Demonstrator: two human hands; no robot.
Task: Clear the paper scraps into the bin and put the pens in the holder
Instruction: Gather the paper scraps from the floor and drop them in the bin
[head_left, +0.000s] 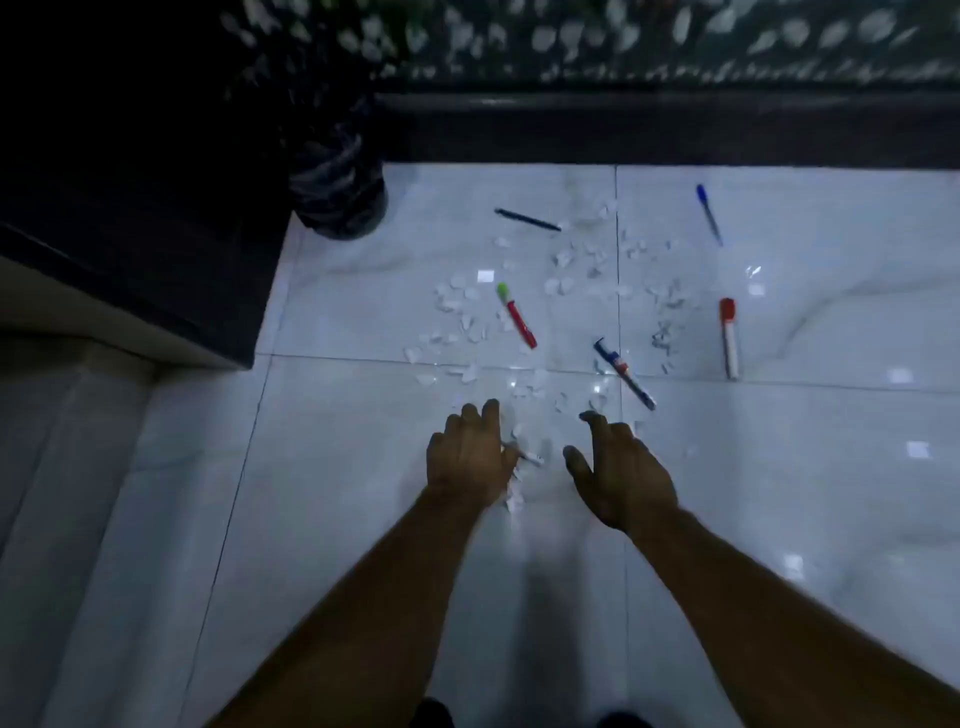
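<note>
Several torn white paper scraps (470, 322) lie scattered over the white floor tiles. Several pens lie among them: a dark pen (527, 220), a blue-capped pen (709, 213), a green and red marker (517, 314), a red-capped white marker (729, 338) and a blue and white pen (623, 371). My left hand (467, 457) is palm down at the near edge of the scraps, with white bits and a thin white stick poking out at its thumb side. My right hand (618, 473) hovers beside it, fingers apart, holding nothing. The bin (337, 197) with a black liner stands at the back left.
A dark cabinet (156, 234) fills the left side next to the bin. Along the back runs a dark ledge (623, 130) below a patterned wall. Bare tile lies to the right and near me. No pen holder is in view.
</note>
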